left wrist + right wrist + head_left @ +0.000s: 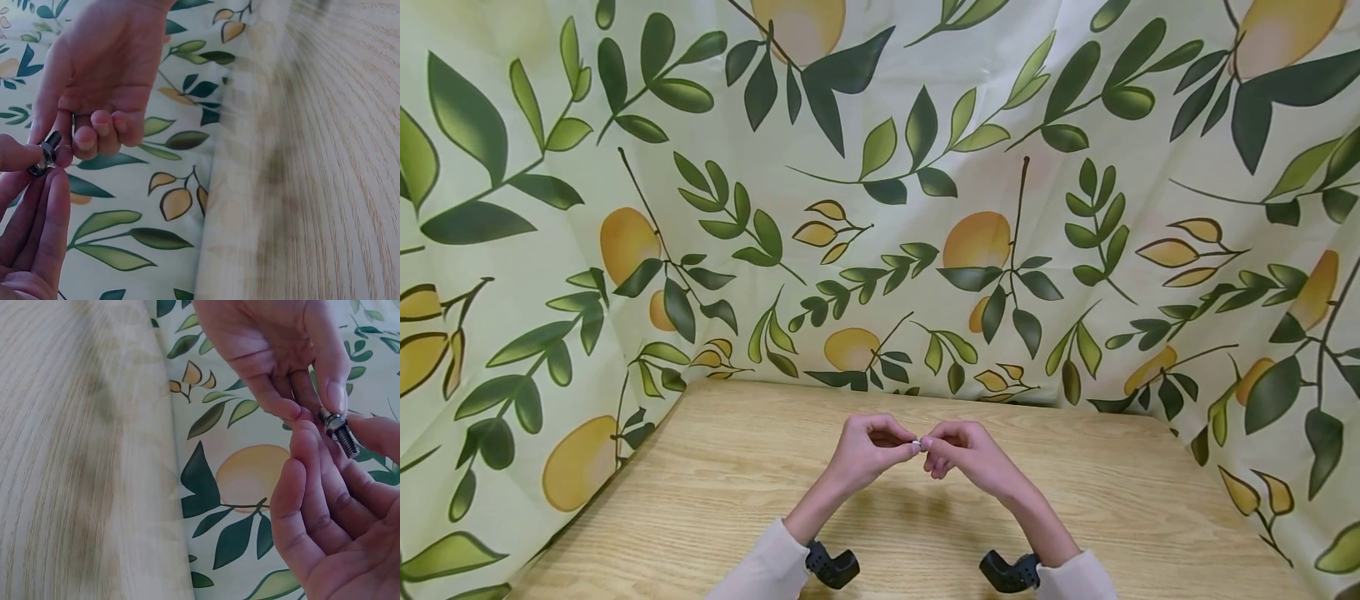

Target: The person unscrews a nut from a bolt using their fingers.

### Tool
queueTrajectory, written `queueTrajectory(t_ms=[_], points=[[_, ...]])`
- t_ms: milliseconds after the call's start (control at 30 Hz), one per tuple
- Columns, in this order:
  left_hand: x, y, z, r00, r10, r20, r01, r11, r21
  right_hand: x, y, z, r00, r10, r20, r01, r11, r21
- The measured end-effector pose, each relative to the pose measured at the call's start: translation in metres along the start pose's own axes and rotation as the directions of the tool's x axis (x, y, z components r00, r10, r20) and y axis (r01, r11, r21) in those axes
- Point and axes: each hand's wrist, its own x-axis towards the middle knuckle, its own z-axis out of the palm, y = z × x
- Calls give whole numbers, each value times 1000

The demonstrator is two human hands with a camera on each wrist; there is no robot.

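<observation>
Above the table, both hands meet at a small metal bolt (917, 445) with a nut-like hexagonal collar (335, 420) on it. My left hand (859, 454) pinches it from the left between thumb and fingertips. From the other side, my right hand (973, 457) pinches it with thumb and index finger. In the right wrist view, the dark threaded shank (345, 439) shows between the hands, slanting toward the lower right. The left wrist view shows the bolt (47, 153) partly covered by fingertips. The right hand's other fingers (103, 132) curl loosely below.
A light wood-grain table (715, 492) lies beneath the hands. Behind it and along the sides hangs a cloth (880, 208) printed with leaves and orange fruit. Black wrist mounts (833, 567) sit at both cuffs.
</observation>
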Motion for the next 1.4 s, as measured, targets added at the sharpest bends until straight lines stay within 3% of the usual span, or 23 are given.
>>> queueTrajectory(t_ms=[233,567,933,1167,1400], points=[[0,0,0,1000,9,-2,-9,1000,-13,0,-1,1,999,-36,12,35,998,51],[0,0,0,1000,17,-9,-18,1000,-11,1,-1,0,1000,-21,23,21,1000,-9],[1,1,1,1000,8,-10,-9,1000,-13,0,-2,1,998,-63,8,62,997,55],[0,1,1,1000,19,-20,-19,1000,-2,0,-1,1,1000,-21,11,21,1000,5],[0,-1,1,1000,17,-21,-17,1000,2,0,1,1,998,-55,19,55,998,27]])
